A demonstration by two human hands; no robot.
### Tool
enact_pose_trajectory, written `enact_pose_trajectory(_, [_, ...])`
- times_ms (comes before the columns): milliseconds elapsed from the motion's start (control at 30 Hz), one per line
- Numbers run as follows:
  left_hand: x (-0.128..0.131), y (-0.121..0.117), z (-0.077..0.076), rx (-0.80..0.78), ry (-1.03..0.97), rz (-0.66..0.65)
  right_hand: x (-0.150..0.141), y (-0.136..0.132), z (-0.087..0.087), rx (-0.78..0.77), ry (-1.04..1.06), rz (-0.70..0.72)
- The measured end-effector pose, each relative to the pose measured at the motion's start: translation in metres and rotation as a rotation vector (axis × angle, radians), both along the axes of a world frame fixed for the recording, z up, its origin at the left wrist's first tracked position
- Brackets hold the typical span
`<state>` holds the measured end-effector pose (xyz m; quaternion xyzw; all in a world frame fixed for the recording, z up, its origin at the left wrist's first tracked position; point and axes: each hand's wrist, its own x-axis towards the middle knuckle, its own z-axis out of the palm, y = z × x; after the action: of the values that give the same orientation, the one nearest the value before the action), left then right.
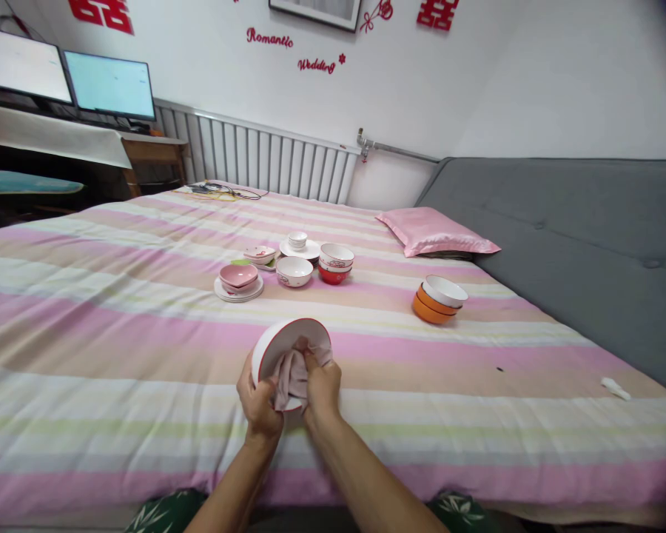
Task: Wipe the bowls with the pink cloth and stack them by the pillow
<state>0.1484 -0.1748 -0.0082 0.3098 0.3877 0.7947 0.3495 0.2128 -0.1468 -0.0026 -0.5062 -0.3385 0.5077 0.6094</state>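
Over the near part of a striped bed, my left hand (260,406) grips the rim of a white bowl with a red edge (283,340), tilted so its inside faces me. My right hand (322,385) is closed on a pale pinkish cloth (291,374) pressed inside the bowl. Both hands sit close together at the bowl's lower edge.
Farther back on the bed (116,348) stand a pink bowl on plates (238,281), a white bowl (294,271), stacked red and white bowls (336,263), small cups on a plate (298,243) and orange stacked bowls (438,299). A pink pillow (436,231) and grey headboard (588,244) lie right.
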Motion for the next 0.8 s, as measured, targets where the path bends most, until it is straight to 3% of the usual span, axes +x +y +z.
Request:
enact_pose_trajectory(133, [0.003,-0.008,0.003,0.033,0.019,0.131,-0.025,-0.017,0.004,-0.070,0.076,0.013])
enact_pose_trajectory(267, [0.008,-0.011,0.007,0.043,0.059,0.194,-0.022,-0.019,0.017,-0.063,-0.018,0.125])
enact_pose_trajectory(333, [0.008,-0.008,0.011,0.046,0.109,0.115,-0.006,-0.008,0.027,-0.017,-0.135,0.178])
enact_pose_trajectory(533, [-0.014,-0.004,0.041,-0.029,-0.031,-0.394,0.058,0.030,0.084,0.297,-0.685,0.385])
enact_pose_trajectory(667, [-0.022,-0.009,0.051,-0.142,-0.004,-0.675,0.064,0.030,0.117,0.466,-1.022,0.614])
enact_pose_trajectory(733, [-0.021,-0.009,0.049,-0.168,-0.029,-0.657,0.058,0.030,0.125,0.521,-1.133,0.664])
enact_pose_trajectory(800, [-0.019,-0.008,0.045,-0.152,-0.069,-0.547,0.050,0.031,0.127,0.566,-1.198,0.688])
